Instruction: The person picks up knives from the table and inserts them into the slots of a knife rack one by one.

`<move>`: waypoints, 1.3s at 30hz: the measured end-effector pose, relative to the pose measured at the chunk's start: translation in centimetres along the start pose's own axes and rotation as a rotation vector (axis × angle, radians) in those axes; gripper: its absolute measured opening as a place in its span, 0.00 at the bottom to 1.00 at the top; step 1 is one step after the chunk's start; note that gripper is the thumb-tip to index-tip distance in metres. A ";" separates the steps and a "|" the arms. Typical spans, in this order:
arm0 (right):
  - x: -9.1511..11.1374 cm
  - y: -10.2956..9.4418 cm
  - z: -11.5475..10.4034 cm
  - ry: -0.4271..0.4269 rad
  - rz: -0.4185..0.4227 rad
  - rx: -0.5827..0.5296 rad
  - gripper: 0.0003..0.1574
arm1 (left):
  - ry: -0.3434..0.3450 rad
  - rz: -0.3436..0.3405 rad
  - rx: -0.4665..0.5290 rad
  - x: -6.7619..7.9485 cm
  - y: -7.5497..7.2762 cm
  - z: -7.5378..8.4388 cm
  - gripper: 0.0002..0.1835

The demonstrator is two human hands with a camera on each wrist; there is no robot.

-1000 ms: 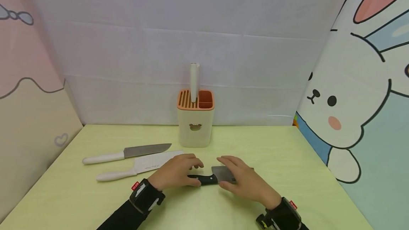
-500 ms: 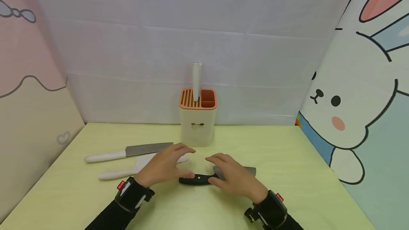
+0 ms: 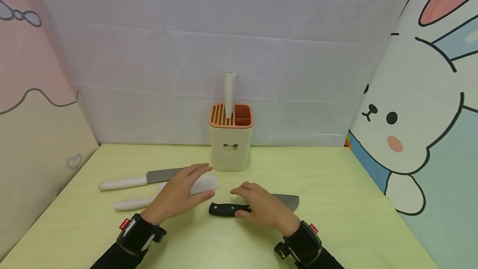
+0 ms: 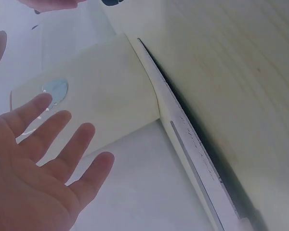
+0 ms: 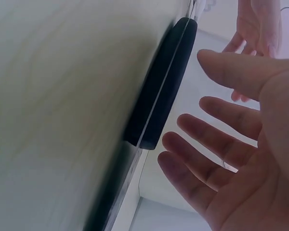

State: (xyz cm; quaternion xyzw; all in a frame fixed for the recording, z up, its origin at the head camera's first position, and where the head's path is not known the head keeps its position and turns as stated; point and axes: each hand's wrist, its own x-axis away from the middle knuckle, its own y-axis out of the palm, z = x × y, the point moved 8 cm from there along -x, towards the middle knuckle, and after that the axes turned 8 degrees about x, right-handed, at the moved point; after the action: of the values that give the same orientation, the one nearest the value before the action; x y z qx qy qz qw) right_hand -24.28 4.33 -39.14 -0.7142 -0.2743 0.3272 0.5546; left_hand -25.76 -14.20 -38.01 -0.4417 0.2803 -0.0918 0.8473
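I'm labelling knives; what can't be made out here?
Head view: tip of the long knife, behind the left hand.
Head view: middle of the white cleaver, behind that hand.
Head view: neck of the black-handled knife, behind the right hand.
Right wrist view: its tip, past the bottom edge.
Head view: what's below the standing handle, inside the holder.

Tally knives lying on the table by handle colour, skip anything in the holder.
White handle: 2 (long knife, cleaver)
Black handle: 1 (broad-bladed knife)
Total: 3
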 end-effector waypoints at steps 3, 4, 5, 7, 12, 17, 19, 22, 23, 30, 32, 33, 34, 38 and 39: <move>-0.1 0.2 -0.3 -0.010 0.003 0.026 0.30 | -0.001 0.006 0.006 0.1 -0.1 -0.1 0.38; -0.1 0.3 -0.4 -0.012 0.002 0.038 0.30 | 0.000 0.006 0.008 0.1 -0.1 -0.1 0.39; -0.1 0.4 -0.5 -0.016 0.001 0.048 0.30 | 0.001 0.005 0.008 0.1 0.0 -0.1 0.39; -0.1 0.6 -0.6 -0.024 0.004 0.066 0.29 | 0.007 0.000 0.009 0.0 0.0 -0.1 0.40; 0.0 1.0 -0.9 -0.039 0.014 0.074 0.29 | 0.019 -0.012 0.016 0.0 0.0 0.1 0.42; -0.1 1.3 -0.9 -0.045 0.012 0.080 0.28 | 0.018 -0.010 0.013 0.1 -0.1 0.1 0.42; -0.1 1.4 -0.8 -0.041 0.006 0.082 0.27 | 0.021 -0.008 0.013 0.0 -0.2 0.2 0.42; -0.1 1.5 -0.8 -0.036 0.002 0.091 0.25 | 0.023 -0.010 0.013 0.0 -0.2 0.2 0.41; -0.1 1.6 -0.8 -0.036 0.004 0.095 0.24 | 0.023 -0.008 0.014 0.0 -0.2 0.2 0.41; 0.0 1.6 -1.0 -0.071 0.030 0.135 0.22 | 0.028 -0.005 0.013 0.1 -0.1 0.1 0.42; 0.1 1.7 -1.0 -0.075 0.032 0.135 0.22 | 0.028 -0.003 0.012 0.0 -0.1 0.1 0.42; 0.1 1.7 -1.0 -0.077 0.033 0.138 0.22 | 0.028 -0.003 0.013 0.1 -0.1 0.1 0.42; 0.1 1.8 -1.0 -0.076 0.032 0.139 0.22 | 0.030 -0.003 0.013 0.1 -0.1 0.1 0.42; 0.1 1.8 -1.0 -0.084 0.035 0.147 0.22 | 0.035 0.000 0.016 0.1 -0.2 0.2 0.42; 0.1 1.8 -1.0 -0.086 0.036 0.147 0.22 | 0.032 -0.001 0.014 0.1 -0.2 0.2 0.42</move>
State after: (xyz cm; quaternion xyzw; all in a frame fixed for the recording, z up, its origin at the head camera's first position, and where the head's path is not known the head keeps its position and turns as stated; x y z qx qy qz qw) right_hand -23.39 3.37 -40.75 -0.6617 -0.2603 0.3867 0.5873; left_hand -25.57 -14.17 -37.80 -0.4342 0.2931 -0.1013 0.8458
